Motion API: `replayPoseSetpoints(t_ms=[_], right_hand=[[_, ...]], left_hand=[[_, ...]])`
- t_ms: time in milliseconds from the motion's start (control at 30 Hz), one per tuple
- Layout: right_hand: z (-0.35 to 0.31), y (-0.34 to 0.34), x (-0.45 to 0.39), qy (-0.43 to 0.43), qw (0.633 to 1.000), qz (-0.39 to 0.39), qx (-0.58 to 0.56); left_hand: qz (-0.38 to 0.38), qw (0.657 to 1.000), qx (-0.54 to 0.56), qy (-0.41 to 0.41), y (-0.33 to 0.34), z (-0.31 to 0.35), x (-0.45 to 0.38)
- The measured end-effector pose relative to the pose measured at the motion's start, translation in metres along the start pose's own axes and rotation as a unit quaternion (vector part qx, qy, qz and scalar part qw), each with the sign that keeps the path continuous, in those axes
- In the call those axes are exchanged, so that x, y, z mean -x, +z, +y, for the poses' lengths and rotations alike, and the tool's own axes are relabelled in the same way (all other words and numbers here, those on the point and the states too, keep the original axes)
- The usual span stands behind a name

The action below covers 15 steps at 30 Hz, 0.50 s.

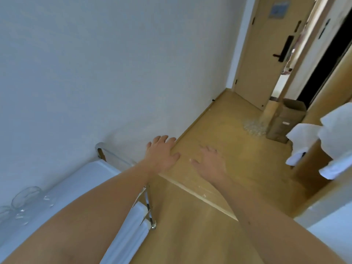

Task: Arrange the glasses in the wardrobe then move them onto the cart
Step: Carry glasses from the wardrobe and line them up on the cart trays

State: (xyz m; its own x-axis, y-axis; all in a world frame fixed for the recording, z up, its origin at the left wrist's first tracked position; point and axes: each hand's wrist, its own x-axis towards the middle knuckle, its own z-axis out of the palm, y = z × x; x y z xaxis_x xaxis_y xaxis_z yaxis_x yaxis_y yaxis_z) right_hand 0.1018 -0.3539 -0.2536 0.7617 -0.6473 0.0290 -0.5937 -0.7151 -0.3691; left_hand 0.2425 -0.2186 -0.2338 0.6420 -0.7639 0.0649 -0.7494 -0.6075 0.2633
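You are reaching both arms out over the wooden floor (219, 119), and neither hand is holding anything: your left hand (163, 153) is spreading its fingers loosely apart, and your right hand (209, 161) is doing the same just beside it. That looks like empty hands travelling for another load. Some glasses (24, 199) are already sitting on the white cart (91, 178) at the near left, against the wall. More glasses (254, 126) are clustering on the floor far right, next to a cardboard box (285, 121), probably staged there for pickup.
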Motion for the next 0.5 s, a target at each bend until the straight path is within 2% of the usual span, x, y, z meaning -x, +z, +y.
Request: replayPoseSetpoints(t_ms=[233, 500], right_hand=[[0.032, -0.031, 0.013, 0.118, 0.991, 0.056, 0.006], [0.079, -0.063, 0.003, 0.176, 0.979, 0.1, 0.014]], left_hand=[[-0.01, 0.991, 0.01, 0.13, 0.002, 0.045, -0.037], [-0.017, 0.975, 0.016, 0.22, 0.013, 0.105, -0.084]])
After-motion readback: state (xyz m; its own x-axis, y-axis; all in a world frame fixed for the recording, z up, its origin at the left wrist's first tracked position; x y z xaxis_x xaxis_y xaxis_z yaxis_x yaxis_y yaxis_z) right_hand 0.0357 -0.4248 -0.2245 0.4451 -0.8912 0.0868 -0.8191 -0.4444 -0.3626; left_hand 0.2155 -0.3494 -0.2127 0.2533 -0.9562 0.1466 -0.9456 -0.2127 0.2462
